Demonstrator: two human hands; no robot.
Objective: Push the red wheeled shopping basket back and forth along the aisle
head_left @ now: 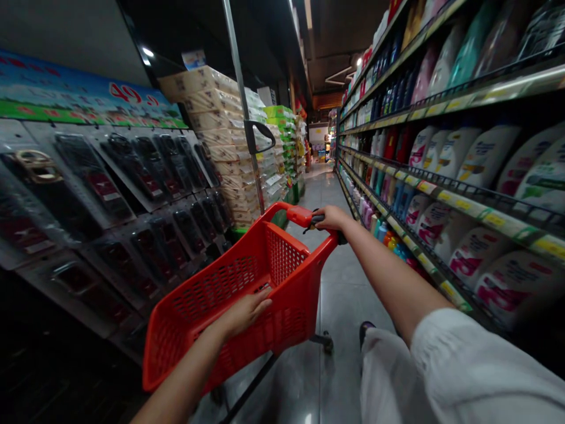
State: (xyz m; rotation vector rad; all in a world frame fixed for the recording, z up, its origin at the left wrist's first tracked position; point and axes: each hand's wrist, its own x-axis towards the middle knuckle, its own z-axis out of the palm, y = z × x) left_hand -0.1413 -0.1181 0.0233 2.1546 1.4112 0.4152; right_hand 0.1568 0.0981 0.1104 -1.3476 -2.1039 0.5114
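Packaged belts (128, 168) hang far left, stacked packs (223, 141) rising beside them. Here's the left hand (248, 312), fingers loosely spread at the red cart's (289, 321) near rim; contact, I can't tell. The cart stands mid-aisle, the right hand (332, 218) curled around its handle (300, 215), and bottles (489, 153) line the shelves (498, 221) at right.

A shiny grey tiled floor (339, 288) runs beside long stocked shelves (534, 87) beneath a dark ceiling (331, 50) with strip lights (308, 13).
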